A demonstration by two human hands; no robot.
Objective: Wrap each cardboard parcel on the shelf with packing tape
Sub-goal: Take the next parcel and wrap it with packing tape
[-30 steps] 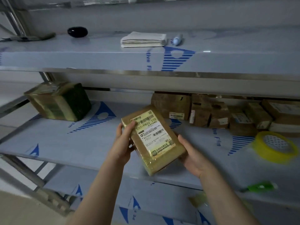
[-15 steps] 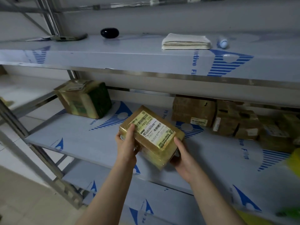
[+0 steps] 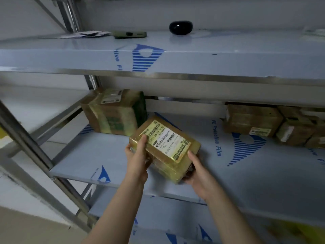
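Cardboard under glossy tape (image 3: pixel 167 170), the parcel (image 3: pixel 165 148) hung above the middle shelf (image 3: pixel 79 155), left hand (image 3: pixel 138 161) and right hand (image 3: pixel 197 171) each curled round an end. It looked light, stiff, slick; gripping the corners seemed safest.

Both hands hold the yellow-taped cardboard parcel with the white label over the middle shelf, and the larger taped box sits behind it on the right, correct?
Wrong side. The head view shows the larger taped box behind the yellow-taped cardboard parcel on the left; the left hand and right hand do hold the parcel over the middle shelf.
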